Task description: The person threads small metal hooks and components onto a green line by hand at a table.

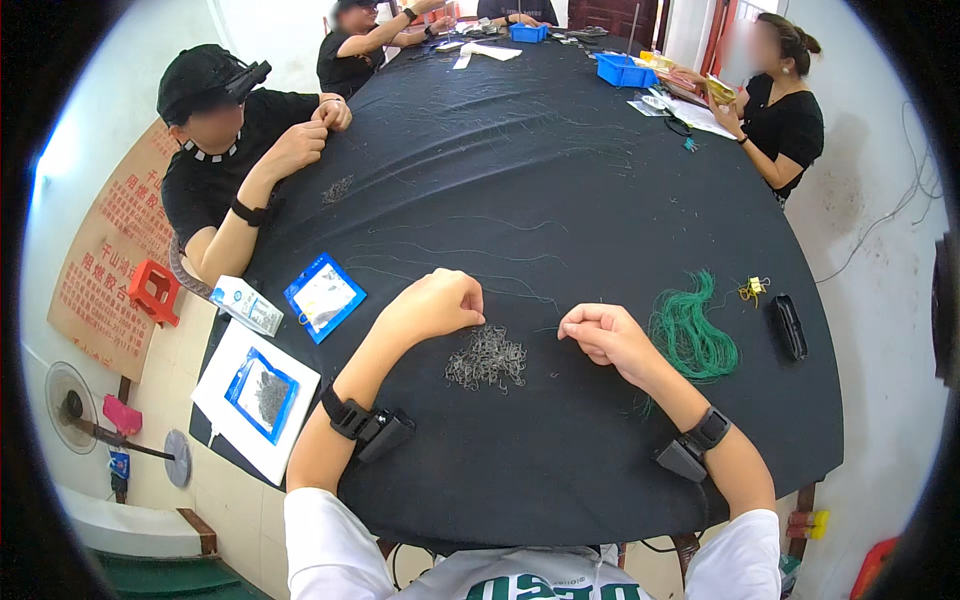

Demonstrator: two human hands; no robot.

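On the black tablecloth in front of me lies a pile of small grey metal fish hooks (pixel 486 360). My left hand (pixel 440 303) is closed in a pinch at the far edge of this pile. Whatever its fingertips hold is too small to make out. To the right of the pile, my right hand (pixel 603 334) is also pinched, its fingertips turned toward the left hand. A faint thread end shows beside them, but I cannot tell what they hold. A loose bundle of green fishing line (pixel 692 330) lies just beyond my right hand.
At left lie a blue-edged packet (pixel 325 298), a small carton (pixel 246 305) and a white board (pixel 215 385) bearing a packet of hooks (pixel 262 394). A yellow clip (pixel 754 289) and a black case (pixel 789 327) lie at right. Several people sit around the table, with blue trays (pixel 626 72) farther off.
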